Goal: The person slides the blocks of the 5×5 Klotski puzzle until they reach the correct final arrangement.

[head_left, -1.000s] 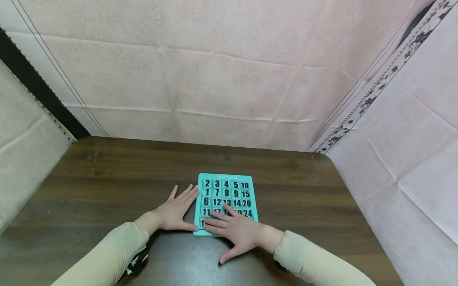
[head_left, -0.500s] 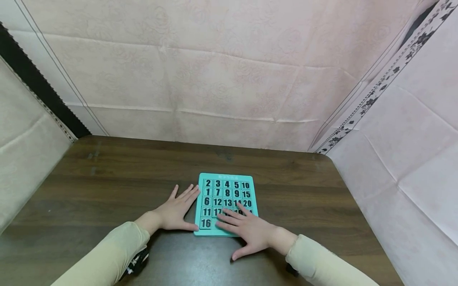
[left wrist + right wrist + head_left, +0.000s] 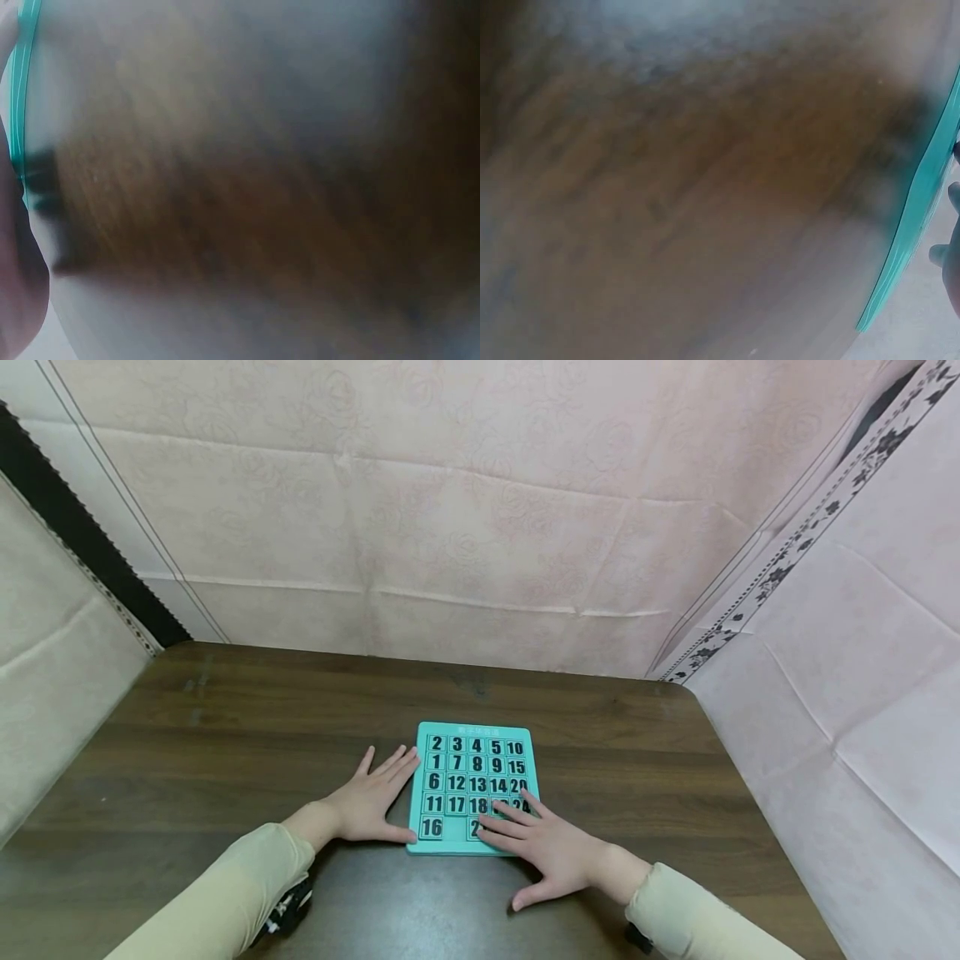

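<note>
A teal number slide puzzle [image 3: 457,793] lies flat on the wooden table, its black-numbered tiles set in rows. At its left side is my left hand [image 3: 366,806], fingers spread, with the fingertips and thumb at the frame's edge. My right hand [image 3: 558,850] reaches over the lower right part with outstretched fingers, covering some tiles there. In the bottom row a bare slot shows just right of tile 16. The wrist views catch only the puzzle's edge [image 3: 20,97] [image 3: 922,195] and bits of each hand [image 3: 19,277] [image 3: 951,266].
The brown wooden table [image 3: 300,702] surrounds the puzzle. Pale patterned cloth [image 3: 450,527] hangs behind it, with further cloth [image 3: 847,693] on the right and on the left [image 3: 60,693].
My right hand has slid rightward across the lower part of the puzzle, uncovering tiles 16, 17 and 18 and the bare slot. The left hand stays in place.
</note>
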Motion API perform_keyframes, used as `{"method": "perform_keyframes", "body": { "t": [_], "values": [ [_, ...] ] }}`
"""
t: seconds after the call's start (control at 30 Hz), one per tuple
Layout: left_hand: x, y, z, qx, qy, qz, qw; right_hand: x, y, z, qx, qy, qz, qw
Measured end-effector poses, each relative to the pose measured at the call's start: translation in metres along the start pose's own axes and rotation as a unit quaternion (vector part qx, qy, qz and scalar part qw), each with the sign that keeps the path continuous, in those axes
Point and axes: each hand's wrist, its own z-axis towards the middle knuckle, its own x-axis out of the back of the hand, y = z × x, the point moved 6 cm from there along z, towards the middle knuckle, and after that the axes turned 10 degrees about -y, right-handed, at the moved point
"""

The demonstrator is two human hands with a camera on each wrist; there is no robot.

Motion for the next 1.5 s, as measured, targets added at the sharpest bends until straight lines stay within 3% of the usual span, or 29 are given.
{"method": "perform_keyframes", "body": {
  "t": [0.47,0.97,1.5],
  "values": [
    [0.001,0.001,0.000,0.001,0.002,0.003,1.0000,0.001,-0.003,0.006,0.001,0.001,-0.029,0.9996],
    [-0.001,0.000,0.001,0.003,0.002,0.005,1.0000,0.003,-0.008,0.021,-0.002,-0.033,-0.023,0.9992],
    [-0.001,0.000,0.001,0.001,0.001,0.006,1.0000,0.006,-0.011,0.026,0.000,-0.034,-0.018,0.9993]
  ]
}}
